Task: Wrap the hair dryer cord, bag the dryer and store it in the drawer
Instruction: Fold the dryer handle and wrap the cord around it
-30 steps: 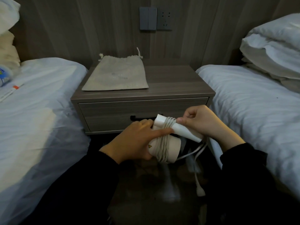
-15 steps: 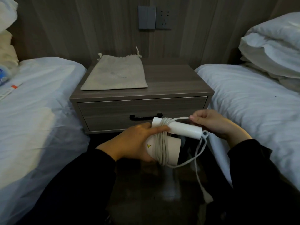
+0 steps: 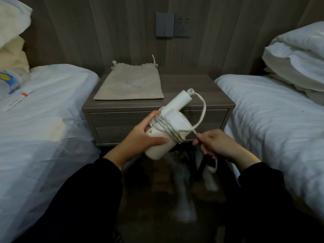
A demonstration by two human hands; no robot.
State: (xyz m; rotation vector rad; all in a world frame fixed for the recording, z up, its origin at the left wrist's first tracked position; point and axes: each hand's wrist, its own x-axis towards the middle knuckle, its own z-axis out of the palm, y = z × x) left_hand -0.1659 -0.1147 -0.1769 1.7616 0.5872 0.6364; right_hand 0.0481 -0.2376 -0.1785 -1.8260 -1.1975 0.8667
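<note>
I'm tipping the dryer (image 3: pixel 158 146) toward the far right, left hand (image 3: pixel 140 140) gripping its body, right hand (image 3: pixel 216 146) pinching the mostly wound cord (image 3: pixel 203 109); bag (image 3: pixel 129 83) and shut drawer (image 3: pixel 121 123) are still waiting.

Left hand (image 3: pixel 140 139), right hand (image 3: pixel 218 146) (both curled)

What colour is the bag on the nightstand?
Plain beige; the bag shows best in the head view.

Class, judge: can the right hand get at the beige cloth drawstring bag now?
Probably not yet: the right hand pinches the white cord, and the white hair dryer is held between it and the beige cloth drawstring bag.
</note>
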